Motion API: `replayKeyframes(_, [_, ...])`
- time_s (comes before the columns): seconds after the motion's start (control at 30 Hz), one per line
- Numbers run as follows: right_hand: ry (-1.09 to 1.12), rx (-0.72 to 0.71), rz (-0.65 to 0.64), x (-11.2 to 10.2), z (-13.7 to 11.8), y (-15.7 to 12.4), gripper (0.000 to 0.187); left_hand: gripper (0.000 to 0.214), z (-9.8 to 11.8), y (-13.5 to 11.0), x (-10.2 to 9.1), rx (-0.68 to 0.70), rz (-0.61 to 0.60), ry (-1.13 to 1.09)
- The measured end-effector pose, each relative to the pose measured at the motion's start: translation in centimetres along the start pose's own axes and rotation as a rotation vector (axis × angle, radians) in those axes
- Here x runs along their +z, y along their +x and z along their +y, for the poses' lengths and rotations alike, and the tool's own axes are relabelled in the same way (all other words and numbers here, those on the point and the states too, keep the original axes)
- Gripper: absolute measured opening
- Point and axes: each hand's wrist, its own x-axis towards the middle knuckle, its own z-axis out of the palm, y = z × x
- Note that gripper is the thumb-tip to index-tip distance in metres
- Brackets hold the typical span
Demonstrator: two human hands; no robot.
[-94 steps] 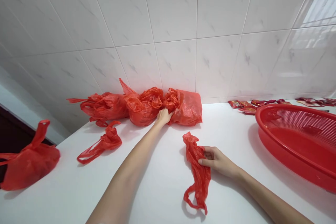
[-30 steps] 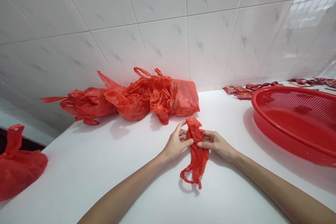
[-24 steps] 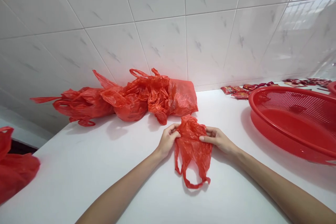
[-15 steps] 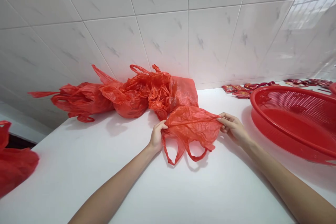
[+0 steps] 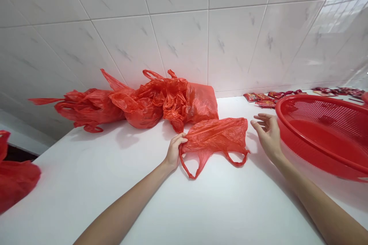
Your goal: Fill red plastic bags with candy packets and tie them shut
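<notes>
The thin red plastic carrier bag (image 5: 215, 136) lay flattened on the white counter (image 5: 86, 199), apparently pinched by our left hand (image 5: 174, 152); our spread right hand (image 5: 268, 134) stood clear, needed next for smoothing.

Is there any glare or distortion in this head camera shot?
In the head view, a bright reflection streaks the white wall tiles at upper right, the wide lens bends the tile lines, and soft shadows fall on the white counter beside the red plastic bag.

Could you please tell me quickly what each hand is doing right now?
Left hand: closed, holding the flattened red plastic carrier bag.
Right hand: open, holding nothing.
</notes>
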Motion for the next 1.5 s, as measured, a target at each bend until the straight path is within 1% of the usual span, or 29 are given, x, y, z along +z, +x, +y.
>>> replayKeyframes(0.03, [-0.126, -0.162, 0.004, 0.2, -0.2, -0.6, 0.04, 0.02, -0.1, 0.0, 0.0, 0.01, -0.007, 0.004])
replayKeyframes(0.07, [-0.229, -0.3, -0.032, 0.5, -0.4, -1.2, 0.039, 0.022, -0.2, 0.0, 0.1, 0.019, -0.016, 0.008])
replayKeyframes(0.1, [-0.3, -0.399, -0.102, 0.8, -0.5, -1.9, 0.04, 0.024, -0.3, -0.1, 0.1, 0.029, -0.026, 0.01])
replayKeyframes(0.13, [-0.356, -0.467, -0.191, 1.3, -0.5, -2.7, 0.042, 0.026, -0.4, -0.1, 0.2, 0.037, -0.038, 0.012])
replayKeyframes(0.2, [-0.462, -0.544, -0.384, 2.5, -0.2, -4.3, 0.049, 0.03, -0.5, -0.2, 0.3, 0.045, -0.058, 0.016])
replayKeyframes(0.23, [-0.514, -0.566, -0.457, 3.0, 0.1, -5.1, 0.051, 0.03, -0.6, -0.3, 0.3, 0.046, -0.068, 0.022])
replayKeyframes(0.3, [-0.59, -0.572, -0.538, 4.0, 0.8, -6.1, 0.048, 0.03, -0.7, -0.6, 0.4, 0.052, -0.101, 0.064])
replayKeyframes(0.37, [-0.633, -0.556, -0.577, 4.4, 1.4, -6.4, 0.043, 0.029, -0.8, -0.9, 0.5, 0.064, -0.156, 0.123])
replayKeyframes(0.47, [-0.644, -0.489, -0.592, 4.1, 2.0, -5.7, 0.044, 0.031, -0.9, -1.2, 0.6, 0.056, -0.224, 0.159])
replayKeyframes(0.53, [-0.603, -0.411, -0.569, 3.5, 2.1, -4.9, 0.045, 0.032, -0.9, -1.2, 0.6, 0.053, -0.219, 0.155])
replayKeyframes(0.6, [-0.506, -0.311, -0.519, 2.8, 1.8, -4.0, 0.043, 0.033, -0.8, -1.1, 0.6, 0.095, -0.178, 0.165])
replayKeyframes(0.67, [-0.381, -0.216, -0.445, 2.2, 1.2, -3.3, 0.036, 0.036, -0.6, -0.9, 0.7, 0.145, -0.144, 0.189])
replayKeyframes(0.73, [-0.257, -0.135, -0.372, 1.8, 0.2, -2.9, 0.03, 0.036, -0.3, -0.7, 0.8, 0.136, -0.163, 0.211])
replayKeyframes(0.8, [-0.141, -0.001, -0.345, 1.4, -0.9, -2.6, 0.027, 0.037, 0.1, -0.5, 0.8, 0.066, -0.224, 0.233])
replayKeyframes(0.87, [-0.019, 0.211, -0.393, 1.2, -2.0, -2.3, 0.03, 0.038, 0.4, -0.3, 0.7, 0.025, -0.263, 0.27])
replayKeyframes(0.9, [0.041, 0.318, -0.43, 1.1, -2.4, -2.2, 0.031, 0.036, 0.6, -0.2, 0.6, 0.034, -0.258, 0.298])
replayKeyframes(0.97, [0.151, 0.476, -0.486, 1.0, -3.0, -2.0, 0.031, 0.032, 1.1, -0.1, 0.4, 0.12, -0.182, 0.373])
replayKeyframes(1.0, [0.199, 0.52, -0.495, 1.1, -3.2, -1.8, 0.03, 0.03, 1.3, -0.1, 0.3, 0.199, -0.114, 0.425])
replayKeyframes(1.03, [0.242, 0.55, -0.491, 1.1, -3.2, -1.8, 0.028, 0.027, 1.6, -0.3, 0.3, 0.309, -0.039, 0.487])
replayKeyframes(1.07, [0.279, 0.575, -0.482, 1.2, -3.2, -1.7, 0.025, 0.024, 1.9, -0.5, 0.4, 0.448, 0.023, 0.557])
replayKeyframes(1.1, [0.312, 0.598, -0.476, 1.3, -3.2, -1.7, 0.023, 0.021, 2.1, -0.9, 0.6, 0.612, 0.062, 0.629])
replayKeyframes(1.13, [0.341, 0.62, -0.476, 1.5, -3.1, -1.8, 0.022, 0.018, 2.3, -1.5, 1.0, 0.79, 0.072, 0.698])
replayKeyframes(1.17, [0.364, 0.64, -0.485, 1.6, -3.0, -2.0, 0.021, 0.014, 2.5, -2.1, 1.4, 0.97, 0.045, 0.76])
replayKeyframes(1.23, [0.386, 0.668, -0.529, 1.7, -2.9, -2.3, 0.02, 0.014, 2.4, -3.6, 2.4, 1.27, -0.072, 0.861])
replayKeyframes(1.3, [0.389, 0.672, -0.582, 1.9, -2.6, -2.7, 0.021, 0.015, 2.0, -4.9, 3.4, 1.468, -0.197, 0.961])
replayKeyframes(1.33, [0.389, 0.672, -0.603, 1.9, -2.6, -2.9, 0.022, 0.016, 1.7, -5.3, 3.7, 1.518, -0.211, 1.015])
replayKeyframes(1.37, [0.389, 0.675, -0.619, 2.0, -2.5, -3.1, 0.023, 0.017, 1.5, -5.6, 4.0, 1.541, -0.199, 1.07])
replayKeyframes(1.4, [0.393, 0.682, -0.63, 2.0, -2.4, -3.2, 0.023, 0.019, 1.4, -5.6, 4.1, 1.532, -0.154, 1.136])
replayKeyframes(1.5, [0.416, 0.723, -0.645, 2.3, -2.4, -3.5, 0.019, 0.029, 1.7, -5.2, 3.9, 1.382, 0.066, 1.345])
